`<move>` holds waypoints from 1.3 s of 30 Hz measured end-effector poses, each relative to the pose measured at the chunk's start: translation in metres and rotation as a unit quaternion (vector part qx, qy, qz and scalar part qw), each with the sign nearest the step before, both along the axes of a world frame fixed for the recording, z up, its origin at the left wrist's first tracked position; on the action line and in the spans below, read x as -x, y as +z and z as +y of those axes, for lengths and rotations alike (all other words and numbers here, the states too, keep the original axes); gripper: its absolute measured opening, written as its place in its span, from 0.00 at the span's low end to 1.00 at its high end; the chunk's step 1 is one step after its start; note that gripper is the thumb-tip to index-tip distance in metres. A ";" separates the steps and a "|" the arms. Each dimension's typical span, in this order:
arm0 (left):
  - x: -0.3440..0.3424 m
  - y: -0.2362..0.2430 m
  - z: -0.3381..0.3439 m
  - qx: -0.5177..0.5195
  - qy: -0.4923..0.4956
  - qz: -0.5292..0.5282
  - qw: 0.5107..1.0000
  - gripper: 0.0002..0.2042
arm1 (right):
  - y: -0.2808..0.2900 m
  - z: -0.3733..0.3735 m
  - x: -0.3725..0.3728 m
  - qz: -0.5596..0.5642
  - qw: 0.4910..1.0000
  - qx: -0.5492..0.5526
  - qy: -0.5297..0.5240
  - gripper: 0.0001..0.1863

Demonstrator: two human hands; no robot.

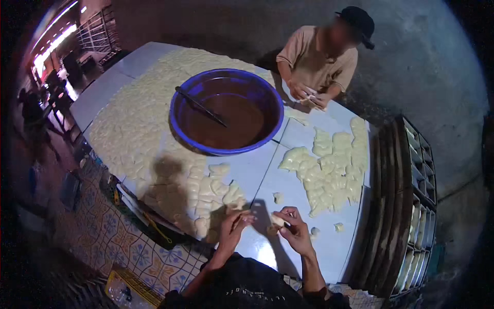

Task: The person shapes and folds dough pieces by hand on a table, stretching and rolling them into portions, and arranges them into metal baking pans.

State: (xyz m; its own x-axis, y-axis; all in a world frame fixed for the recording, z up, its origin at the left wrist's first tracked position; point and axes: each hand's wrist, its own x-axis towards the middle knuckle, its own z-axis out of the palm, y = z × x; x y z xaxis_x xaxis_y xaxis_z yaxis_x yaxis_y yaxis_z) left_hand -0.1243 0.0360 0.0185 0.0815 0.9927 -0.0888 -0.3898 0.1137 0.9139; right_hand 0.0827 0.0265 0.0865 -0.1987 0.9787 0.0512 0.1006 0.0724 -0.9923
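Over the near edge of the table, my right hand (297,233) pinches a small pale dough piece (278,220) between thumb and fingers. My left hand (234,230) is just to its left, fingers loosely bent and apart, with nothing visible in them. Beside the left hand lies a wide spread of flattened dough pieces (200,183), laid edge to edge. More flattened dough pieces (334,170) cover the right part of the white tabletop (278,170). A few small dough lumps (278,198) sit apart near my right hand.
A large blue basin (177,131) holds brown liquid and a long dark utensil (203,108). Across the table, a person in a cap (319,62) handles something pale. Stacked trays (406,206) stand along the right edge. Patterned floor tiles (139,247) show at lower left.
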 end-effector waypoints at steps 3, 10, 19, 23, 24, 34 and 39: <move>-0.028 0.014 0.003 0.099 -0.109 -0.194 0.970 0.15 | 0.009 -0.008 0.012 0.034 0.999 0.007 0.019 0.36; -0.064 0.051 0.018 0.056 -0.131 -0.194 0.971 0.21 | 0.021 -0.024 0.008 -0.221 0.937 -0.195 -0.187 0.31; -0.056 0.043 0.003 -0.063 -0.101 0.029 0.992 0.20 | 0.006 -0.039 0.002 -0.004 0.973 -0.114 -0.201 0.26; -0.068 0.053 -0.010 -0.070 -0.147 0.051 0.985 0.14 | -0.005 -0.040 -0.003 -0.034 0.969 -0.141 -0.198 0.19; -0.068 0.061 -0.016 -0.035 -0.162 0.077 0.983 0.13 | -0.008 -0.040 -0.001 -0.030 0.966 -0.158 -0.205 0.16; -0.071 0.057 -0.010 -0.031 -0.119 0.227 0.966 0.09 | 0.001 -0.011 0.000 0.013 0.983 -0.151 -0.100 0.30; -0.083 0.001 -0.011 0.291 -0.204 -0.482 0.801 0.11 | -0.012 -0.020 0.008 0.089 0.990 -0.067 -0.089 0.32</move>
State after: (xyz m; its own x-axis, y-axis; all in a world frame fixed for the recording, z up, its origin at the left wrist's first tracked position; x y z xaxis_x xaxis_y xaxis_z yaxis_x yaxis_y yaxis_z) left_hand -0.0410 0.0245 0.0197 0.6982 0.6786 -0.2280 -0.7035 0.7094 -0.0428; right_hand 0.0748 0.0070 0.0742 -0.0003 0.9793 0.2023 -0.0527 0.2020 -0.9780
